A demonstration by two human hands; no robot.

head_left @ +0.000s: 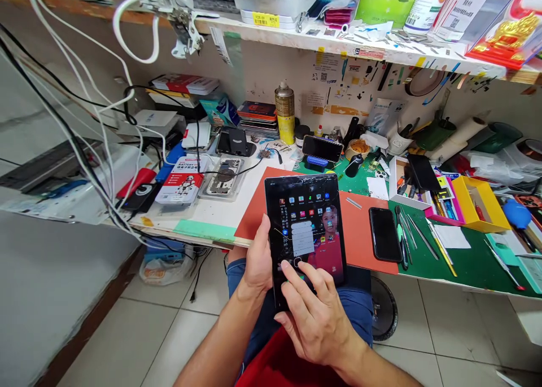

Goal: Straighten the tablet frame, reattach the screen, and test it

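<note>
A tablet (305, 234) with a lit screen of app icons and a pale pop-up menu is held upright and tilted in front of the workbench edge. Its upper part shows cracks in the glass. My left hand (256, 265) grips the tablet along its left edge, thumb at the front and the other fingers hidden behind. Over the lower screen lies my right hand (315, 313), its fingers apart and extended, two fingertips at the glass near the menu. The right thumb is by the tablet's bottom edge. Behind the tablet is an orange mat (254, 206) on the bench.
Right of the tablet lie a black phone (385, 234), tweezers (417, 234) and small tool boxes (480, 203). A spray can (285, 113) and a propped phone (322, 148) stand behind. Cables (84, 122) hang at left. A cluttered shelf (271, 34) runs overhead.
</note>
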